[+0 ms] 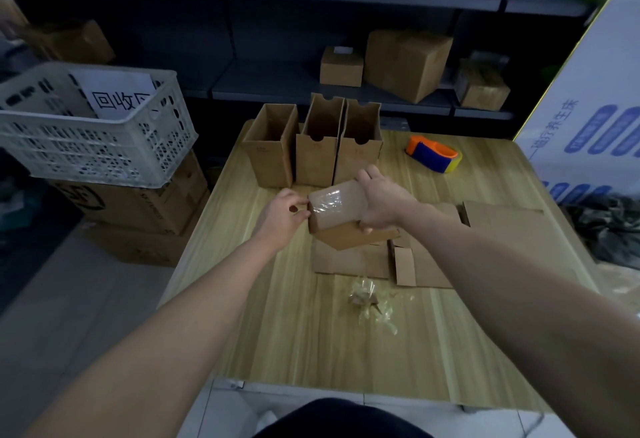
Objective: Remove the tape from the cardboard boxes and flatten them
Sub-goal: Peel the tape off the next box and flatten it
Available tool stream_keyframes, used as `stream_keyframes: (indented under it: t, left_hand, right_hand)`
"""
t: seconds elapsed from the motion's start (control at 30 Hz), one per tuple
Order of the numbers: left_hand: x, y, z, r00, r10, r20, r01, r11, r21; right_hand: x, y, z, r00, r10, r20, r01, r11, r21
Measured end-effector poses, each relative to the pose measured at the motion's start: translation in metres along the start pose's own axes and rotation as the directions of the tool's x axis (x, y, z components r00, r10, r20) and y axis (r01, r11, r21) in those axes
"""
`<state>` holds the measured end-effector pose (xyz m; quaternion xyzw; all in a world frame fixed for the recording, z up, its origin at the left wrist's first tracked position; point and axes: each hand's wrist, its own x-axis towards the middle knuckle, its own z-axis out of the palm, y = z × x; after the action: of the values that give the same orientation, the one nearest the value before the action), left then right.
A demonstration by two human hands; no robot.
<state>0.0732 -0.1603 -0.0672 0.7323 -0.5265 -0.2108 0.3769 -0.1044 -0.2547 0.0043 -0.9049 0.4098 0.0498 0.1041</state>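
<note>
Small brown cardboard box (346,235) with clear shiny tape (335,204) across its upper face, held up for peeling
Nearest on the pale wooden table (277,351) lie crumpled clear tape scraps (370,299), then flattened brown cardboard sheets (349,261); just above these the right hand (382,204) grips the box from its right, fingers curled over its far edge, while the left hand (284,216) pinches thumb and forefinger at the tape's left edge. Peeling seems about to start: next comes a sure hold on the tape end and a steady pull as the right hand braces. Three upright open brown boxes (318,147) wait behind
</note>
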Motion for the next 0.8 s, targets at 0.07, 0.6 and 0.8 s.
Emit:
stream_keyframes:
  t: [0.07, 0.6, 0.8]
  left_hand:
    - [-0.001, 0.000, -0.004, 0.999, 0.002, -0.041, -0.002, 1.000, -0.002]
    - [-0.009, 0.001, -0.009, 0.996, -0.054, -0.066, 0.050, 0.997, -0.064]
    - [-0.010, 0.002, -0.009, 0.989, -0.114, -0.097, 0.104, 0.989, -0.107]
  right_hand:
    - [0.000, -0.002, 0.000, 1.000, -0.017, -0.003, 0.017, 1.000, 0.008]
    - [-0.002, -0.017, -0.003, 0.995, -0.079, -0.068, 0.076, 0.996, -0.047]
    - [-0.005, -0.019, 0.001, 0.992, -0.094, -0.083, 0.092, 0.995, -0.032]
